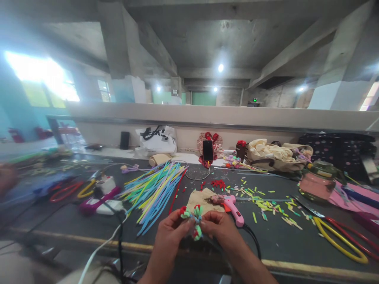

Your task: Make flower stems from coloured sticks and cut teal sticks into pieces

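Both hands meet over the table's front edge, pinching a small pipe-cleaner piece [197,219] with several green and red tufts. My left hand [173,232] grips it from the left, thumb and fingers pressed together. From the right, my right hand [220,228] holds the same piece between thumb and fingers. Just behind the hands, a pink glue gun [235,211] lies with its nozzle over a beige cloth [197,200]. A bundle of coloured pipe cleaners [156,189] is spread on the dark table [278,240] to the left.
Scissors with yellow and red handles [340,240] lie at the right, near scattered cut pieces [263,205] and a jar [316,181]. A phone [207,150] stands at the back. Cables and a power strip [100,203] are on the left. A blurred hand shows at the far left.
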Available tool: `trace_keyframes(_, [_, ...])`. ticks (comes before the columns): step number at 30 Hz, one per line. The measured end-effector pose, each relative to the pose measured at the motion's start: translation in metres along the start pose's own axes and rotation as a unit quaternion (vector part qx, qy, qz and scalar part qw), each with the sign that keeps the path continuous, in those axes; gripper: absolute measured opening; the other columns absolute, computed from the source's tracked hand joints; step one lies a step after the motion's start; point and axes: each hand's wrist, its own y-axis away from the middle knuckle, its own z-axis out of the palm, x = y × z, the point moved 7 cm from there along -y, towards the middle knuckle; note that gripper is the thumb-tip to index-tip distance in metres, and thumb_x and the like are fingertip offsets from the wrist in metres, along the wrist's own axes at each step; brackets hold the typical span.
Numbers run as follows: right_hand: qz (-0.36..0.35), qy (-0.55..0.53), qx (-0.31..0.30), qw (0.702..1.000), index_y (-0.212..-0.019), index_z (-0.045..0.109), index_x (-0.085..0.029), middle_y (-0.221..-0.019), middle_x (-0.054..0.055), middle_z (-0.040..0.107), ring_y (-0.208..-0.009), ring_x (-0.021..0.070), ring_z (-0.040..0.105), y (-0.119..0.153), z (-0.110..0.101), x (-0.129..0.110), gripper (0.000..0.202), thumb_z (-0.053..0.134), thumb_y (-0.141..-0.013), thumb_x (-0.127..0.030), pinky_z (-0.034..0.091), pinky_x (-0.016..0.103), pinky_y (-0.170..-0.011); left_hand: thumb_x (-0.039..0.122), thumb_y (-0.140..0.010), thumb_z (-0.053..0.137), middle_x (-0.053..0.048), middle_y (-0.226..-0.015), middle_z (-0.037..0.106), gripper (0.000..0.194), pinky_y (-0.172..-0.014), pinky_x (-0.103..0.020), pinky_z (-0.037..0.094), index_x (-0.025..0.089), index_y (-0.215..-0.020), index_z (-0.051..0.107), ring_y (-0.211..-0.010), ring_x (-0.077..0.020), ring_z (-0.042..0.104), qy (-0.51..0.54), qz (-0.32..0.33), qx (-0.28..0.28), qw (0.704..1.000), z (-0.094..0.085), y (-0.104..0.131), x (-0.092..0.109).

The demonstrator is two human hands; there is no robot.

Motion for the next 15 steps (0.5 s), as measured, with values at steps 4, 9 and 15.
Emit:
trace_keyframes(4, [0.017,-0.008,-0.044,0.999,-0.067,0.061,-0.011,-0.049,-0.002,0.054,-0.043,0.0069,0.043,0.009,0.006,0.007,0.028,0.065,-0.059,-0.038,0.027,0.018,-0.043,0.025,-0.059,0.067,0.001,-0.058,0.062,0.018,-0.052,-0.019,0.042,0.015,-0.074,0.064,-0.048,-0.0092,0.049,0.017,-0.001,0.017,1.0,-0.007,-0.002,0.001])
trace_keyframes(9, [-0.004,-0.015,-0.011,1.0,-0.061,0.061,-0.014,-0.047,-0.002,0.054,-0.044,0.0089,0.045,0.012,-0.002,0.007,0.026,0.069,-0.053,-0.037,0.031,0.02,-0.045,0.028,-0.055,0.068,-0.001,-0.063,0.064,0.023,-0.053,-0.019,0.041,0.016,-0.074,0.065,-0.056,-0.0115,0.053,0.037,0.004,-0.007,0.999,-0.001,0.002,0.001])
trace_keyframes(15, [-0.128,-0.025,0.12,0.984,-0.055,0.061,-0.015,-0.059,-0.001,0.055,-0.059,0.0121,0.047,0.016,-0.041,-0.029,0.019,0.068,-0.056,-0.033,0.037,0.021,-0.055,0.034,-0.048,0.071,-0.006,-0.07,0.066,0.031,-0.045,-0.018,0.038,0.017,-0.075,0.067,-0.062,-0.0156,0.056,-0.009,-0.019,-0.018,1.0,0.006,0.002,-0.021])
